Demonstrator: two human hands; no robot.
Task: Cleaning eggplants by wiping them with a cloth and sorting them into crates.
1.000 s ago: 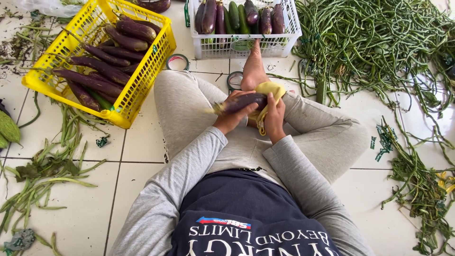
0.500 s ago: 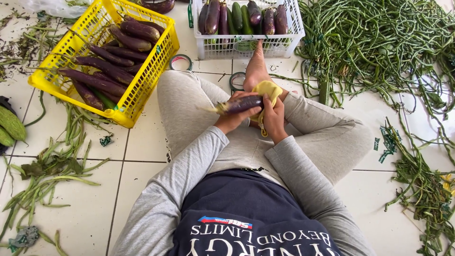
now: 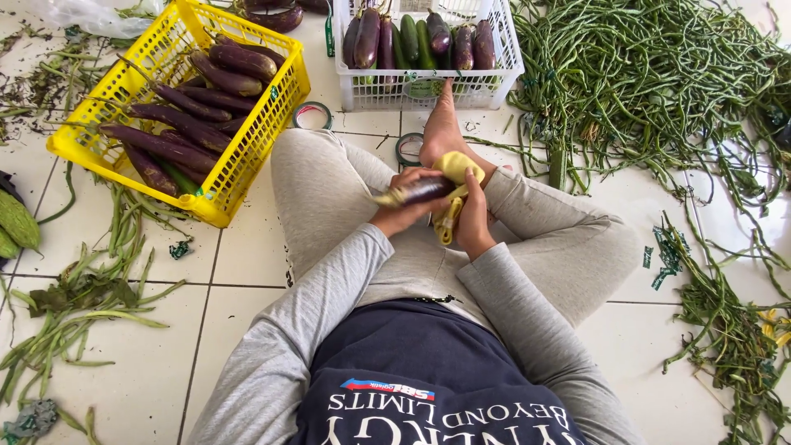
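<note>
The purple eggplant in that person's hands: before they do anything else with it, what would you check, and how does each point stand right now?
1. Eggplant firmly held: ok, the left hand wraps around it over the lap.
2. Yellow cloth against the eggplant: ok, the right hand presses it there.
3. Whole skin wiped: cannot tell, fingers and cloth hide much of it.
4. Room in the yellow basket: ok, eggplants lie in it but space remains.
5. Room in the white basket: cannot tell, its far end is out of view.
6. Floor around the legs free of scraps: not ok, long beans and tape rolls lie close.
</note>
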